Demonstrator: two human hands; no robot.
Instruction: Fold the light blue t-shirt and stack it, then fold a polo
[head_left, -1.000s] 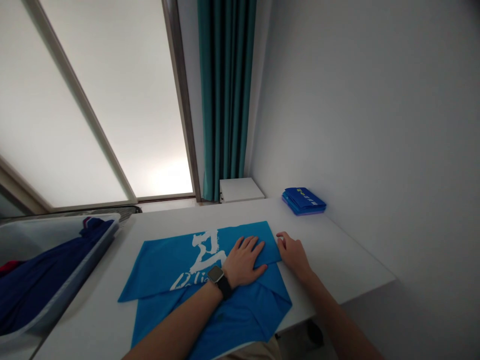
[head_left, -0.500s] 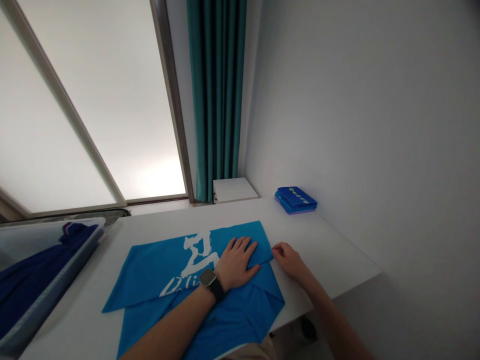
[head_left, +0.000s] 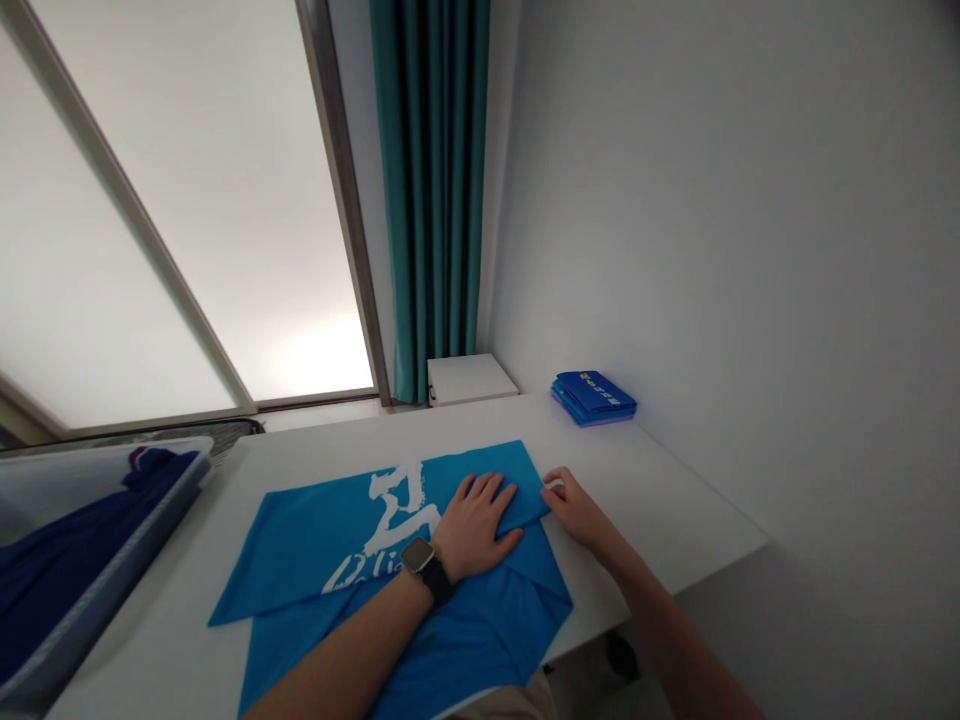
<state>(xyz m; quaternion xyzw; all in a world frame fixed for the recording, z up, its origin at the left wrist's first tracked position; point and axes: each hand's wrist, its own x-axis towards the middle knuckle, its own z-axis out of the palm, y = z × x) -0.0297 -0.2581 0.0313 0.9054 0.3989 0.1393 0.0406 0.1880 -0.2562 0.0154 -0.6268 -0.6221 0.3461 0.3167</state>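
Observation:
A bright blue T-shirt [head_left: 315,540] with white brush lettering lies partly folded on the table, its upper layer turned over the lower one. My left hand [head_left: 474,525], with a dark watch on the wrist, rests flat on the shirt with fingers spread. At the folded layer's right edge, my right hand [head_left: 570,505] has its thumb and index finger curled in a pinch on the fabric. The fingertips' exact grip is partly hidden. The shirt's lower hem hangs toward my lap.
On the white table [head_left: 660,510], a stack of folded blue garments [head_left: 595,395] sits at the back right by the wall. A plastic bin [head_left: 90,590] holding dark blue clothing [head_left: 82,525] stands on the left. Behind the table are a white cabinet [head_left: 472,378] and a green curtain [head_left: 435,200].
My right hand's index finger has lifted and bent, showing a small gap above the thumb. The left hand and the shirt stay in place; the view shifts slightly.

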